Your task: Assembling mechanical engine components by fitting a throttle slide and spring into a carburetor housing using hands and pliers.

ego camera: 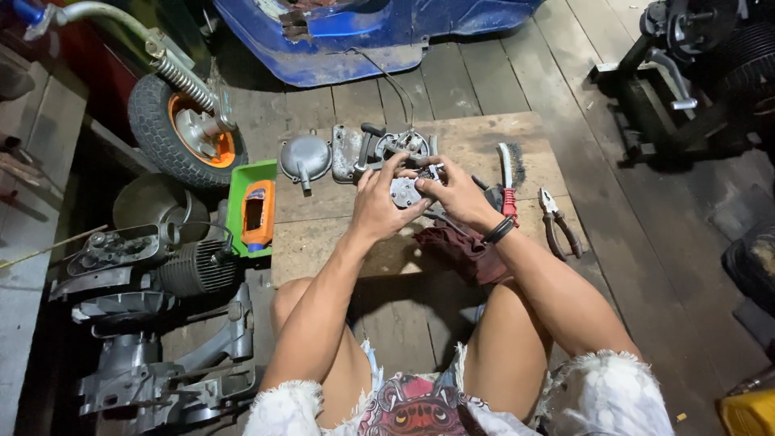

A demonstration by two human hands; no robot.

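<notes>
The small metal engine part (405,192) sits between both hands, raised just above the wooden board (484,141) in front of the person's knees. To handle it well at this point, I judge that it wants a firm, steady cradle from one hand while the other does the fine work, kept low over the board so that anything loosened drops onto the wood and not between the floor planks.

Going left to right: a green tray (239,202) with an orange bottle (258,211) lies at the board's left edge, well apart from the hands. A round grey cover (304,157) rests near the board's far left corner. The left hand (378,200) grasps the part from its left side, fingers curled over its top. The part touches both palms. The right hand (456,192) clasps it from the right, thumb and fingertips pinching its upper edge. Under the right wrist lies a dark red rag (460,252). Further right are a wire brush (507,173) with a red handle, then pliers (557,220), both untouched.
</notes>
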